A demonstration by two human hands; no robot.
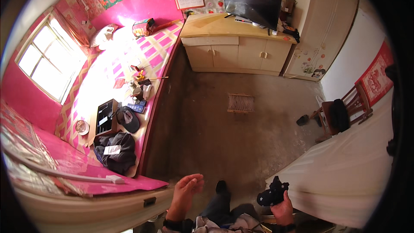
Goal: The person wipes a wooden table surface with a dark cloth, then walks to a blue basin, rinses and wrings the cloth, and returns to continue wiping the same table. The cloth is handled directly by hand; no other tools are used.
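My right hand (282, 209) holds a bundled dark cloth item (273, 193) with small white stars, possibly socks, its thumb resting against the side. This hand is low in the view, beside the pale cabinet-like surface (323, 187) on the right. My left hand (189, 188) is raised near the door edge (158, 198), its fingers loosely curved and nothing visible in them. Between the two hands, my dark shoe (221, 186) and trouser leg (216, 207) show above the concrete floor (207, 142).
A low wooden stool with a woven cord seat (241, 103) stands mid-floor. Along the left runs a bed platform (161, 53) with a cap (128, 119), a dark box (106, 116) and a dark garment (116, 152). A sideboard (210, 56) bears a television (252, 5). At right is a wooden chair (330, 116).
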